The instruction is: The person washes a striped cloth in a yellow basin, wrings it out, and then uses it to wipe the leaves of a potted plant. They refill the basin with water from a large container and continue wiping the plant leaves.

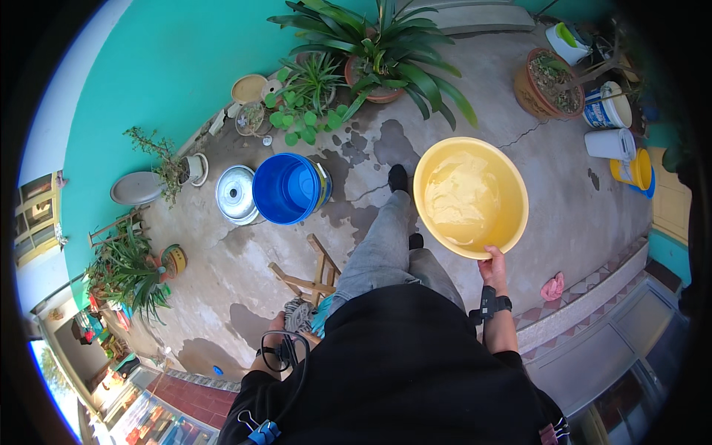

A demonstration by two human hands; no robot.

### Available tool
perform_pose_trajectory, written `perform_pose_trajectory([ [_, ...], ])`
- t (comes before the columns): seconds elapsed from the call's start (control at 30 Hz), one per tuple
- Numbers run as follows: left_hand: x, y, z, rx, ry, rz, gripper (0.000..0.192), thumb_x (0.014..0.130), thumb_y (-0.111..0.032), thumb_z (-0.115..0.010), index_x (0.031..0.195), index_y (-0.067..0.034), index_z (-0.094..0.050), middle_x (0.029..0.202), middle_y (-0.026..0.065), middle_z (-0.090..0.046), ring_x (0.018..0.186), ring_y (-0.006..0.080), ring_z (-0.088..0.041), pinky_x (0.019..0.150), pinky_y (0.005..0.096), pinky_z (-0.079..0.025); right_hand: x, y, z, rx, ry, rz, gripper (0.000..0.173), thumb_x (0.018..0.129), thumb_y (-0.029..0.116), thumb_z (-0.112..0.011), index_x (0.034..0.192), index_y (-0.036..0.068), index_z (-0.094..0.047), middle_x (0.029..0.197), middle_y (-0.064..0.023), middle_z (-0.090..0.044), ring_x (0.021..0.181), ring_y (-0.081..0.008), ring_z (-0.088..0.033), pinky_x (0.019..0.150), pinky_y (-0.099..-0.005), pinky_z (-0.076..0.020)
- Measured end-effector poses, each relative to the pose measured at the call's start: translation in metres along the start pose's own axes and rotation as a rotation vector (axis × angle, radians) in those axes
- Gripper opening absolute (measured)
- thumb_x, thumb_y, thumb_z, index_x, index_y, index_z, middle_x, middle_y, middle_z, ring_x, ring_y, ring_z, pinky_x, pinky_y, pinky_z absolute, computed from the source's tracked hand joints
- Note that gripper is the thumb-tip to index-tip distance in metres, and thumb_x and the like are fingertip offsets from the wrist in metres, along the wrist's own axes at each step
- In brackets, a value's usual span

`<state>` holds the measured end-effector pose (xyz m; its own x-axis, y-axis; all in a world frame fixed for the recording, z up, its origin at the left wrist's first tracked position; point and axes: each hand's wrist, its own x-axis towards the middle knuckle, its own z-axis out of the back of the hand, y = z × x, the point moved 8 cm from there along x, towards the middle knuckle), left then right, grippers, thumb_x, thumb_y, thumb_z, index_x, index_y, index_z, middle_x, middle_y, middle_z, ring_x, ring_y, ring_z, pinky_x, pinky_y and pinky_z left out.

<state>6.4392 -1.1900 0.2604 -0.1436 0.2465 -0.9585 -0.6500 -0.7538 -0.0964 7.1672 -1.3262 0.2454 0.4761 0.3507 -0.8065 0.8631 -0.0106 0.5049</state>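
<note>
My right hand (492,266) grips the near rim of a yellow plastic basin (503,194), held out to the right, with some clear liquid inside. Down at the left, beside my hip, my left hand (276,322) is at a grey-and-white bundle (299,315), perhaps a cloth or mop head; the fingers are mostly hidden, so its grip is unclear. Turquoise material (321,318) lies against the bundle's right side. A blue bucket (286,189) stands uncovered on the concrete ahead to the left, next to a round metal lid (235,192). A wooden stool frame (317,270) is just left of my leg.
Potted plants (378,83) line the green wall ahead. Far right are a large planter (548,86), a white-and-blue bucket (609,108), a white bin (609,144) and a yellow bucket (634,169). A pink cloth or bag (552,286) lies near the tiled step (584,306). Wet patches (395,142) mark the concrete.
</note>
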Motion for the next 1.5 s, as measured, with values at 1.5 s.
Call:
perform_pose_trajectory([
  [1.5,0.141,-0.234,-0.261,0.038,0.044,0.316,0.038,0.089,-0.029,-0.041,0.105,-0.001,-0.06,0.093,0.0188,-0.064,0.089,0.0336,-0.063,0.072,0.0445,-0.051,0.455,0.118,0.009,-0.06,-0.238,-0.23,0.02,0.074,0.001,-0.064,0.091,0.01,-0.06,0.08,0.0007,-0.062,0.069,-0.0101,-0.06,0.053,-0.0208,-0.0448],
])
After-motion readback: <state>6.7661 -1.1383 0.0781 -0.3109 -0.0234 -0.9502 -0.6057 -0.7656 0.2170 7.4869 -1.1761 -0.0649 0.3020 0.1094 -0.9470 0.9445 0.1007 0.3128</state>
